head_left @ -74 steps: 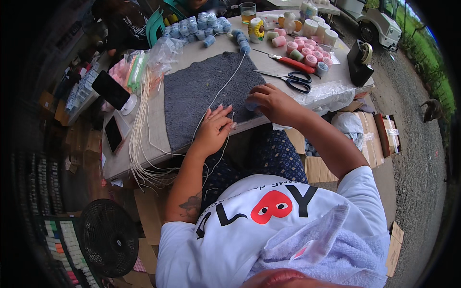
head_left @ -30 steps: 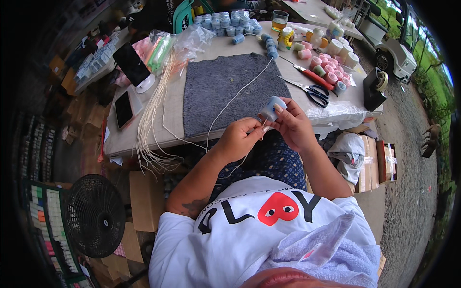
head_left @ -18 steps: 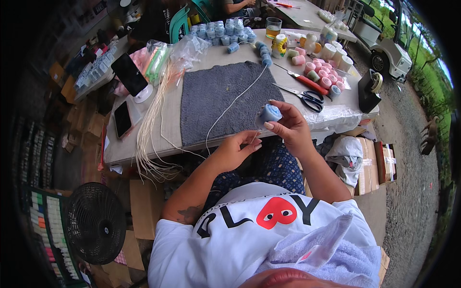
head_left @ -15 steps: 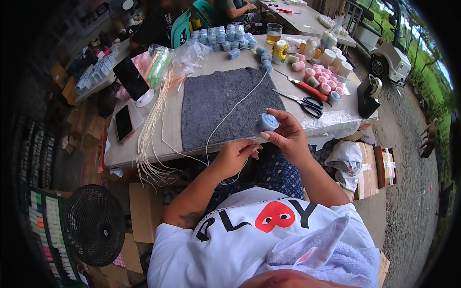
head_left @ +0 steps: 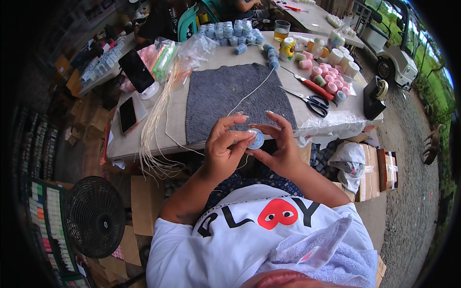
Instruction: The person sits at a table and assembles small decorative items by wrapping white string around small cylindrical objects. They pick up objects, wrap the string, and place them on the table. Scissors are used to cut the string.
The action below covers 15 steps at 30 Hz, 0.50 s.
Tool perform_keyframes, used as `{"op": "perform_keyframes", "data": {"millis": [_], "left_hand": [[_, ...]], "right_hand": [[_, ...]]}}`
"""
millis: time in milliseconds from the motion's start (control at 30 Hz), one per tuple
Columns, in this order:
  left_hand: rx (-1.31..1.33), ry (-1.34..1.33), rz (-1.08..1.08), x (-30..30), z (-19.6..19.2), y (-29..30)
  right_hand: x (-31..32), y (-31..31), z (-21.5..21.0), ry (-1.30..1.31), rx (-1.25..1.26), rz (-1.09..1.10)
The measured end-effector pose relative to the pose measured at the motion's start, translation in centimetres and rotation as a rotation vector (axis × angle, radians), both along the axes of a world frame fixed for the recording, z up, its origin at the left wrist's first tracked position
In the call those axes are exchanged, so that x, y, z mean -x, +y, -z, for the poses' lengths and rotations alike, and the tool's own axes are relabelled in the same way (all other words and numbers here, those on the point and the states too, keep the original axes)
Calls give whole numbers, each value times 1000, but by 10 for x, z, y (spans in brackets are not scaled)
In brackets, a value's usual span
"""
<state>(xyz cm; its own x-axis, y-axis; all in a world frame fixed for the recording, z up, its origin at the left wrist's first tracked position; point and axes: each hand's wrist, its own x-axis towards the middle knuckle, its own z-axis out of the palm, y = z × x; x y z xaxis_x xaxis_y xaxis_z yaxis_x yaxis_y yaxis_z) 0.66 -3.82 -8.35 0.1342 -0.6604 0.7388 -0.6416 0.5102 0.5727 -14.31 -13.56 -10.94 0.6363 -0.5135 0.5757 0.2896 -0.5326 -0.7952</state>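
Below the table edge [head_left: 158, 144], both hands now pinch the blue spool [head_left: 256, 138].

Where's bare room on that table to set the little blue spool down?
The grey mat is bare except for a cord crossing its right side, just beyond both hands. A narrow tabletop strip runs between mat and scissors. It is crowded along the far edge with blue spools, at right with pink spools, at left with phones and strands.

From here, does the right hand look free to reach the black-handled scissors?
Probably not at once: the right hand and left hand both hold the small blue spool. The path to the scissors looks clear.
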Motion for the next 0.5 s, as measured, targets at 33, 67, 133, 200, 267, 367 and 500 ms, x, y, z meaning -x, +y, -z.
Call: {"op": "perform_keyframes", "data": {"millis": [33,67,133,200,267,367,500], "left_hand": [[84,7,6,-4,-3,5],[161,10,12,-8,-8,10],[167,-27,-87,-17,-39,32],[117,3,-116,-17,-50,42],[12,95,-68,-14,-51,44],[-3,33,-27,-11,-12,40],[105,-20,-162,-11,0,37]], "right_hand": [[-2,3,-6,16,55,-1],[-2,4,-9,28,104,-2],[-8,-5,-19,71,246,-7],[-16,-8,-29,106,273,-29],[-23,-1,-35,59,261,-44],[-27,8,-39,35,303,-38],[-27,17,-31,66,348,-47]]}}
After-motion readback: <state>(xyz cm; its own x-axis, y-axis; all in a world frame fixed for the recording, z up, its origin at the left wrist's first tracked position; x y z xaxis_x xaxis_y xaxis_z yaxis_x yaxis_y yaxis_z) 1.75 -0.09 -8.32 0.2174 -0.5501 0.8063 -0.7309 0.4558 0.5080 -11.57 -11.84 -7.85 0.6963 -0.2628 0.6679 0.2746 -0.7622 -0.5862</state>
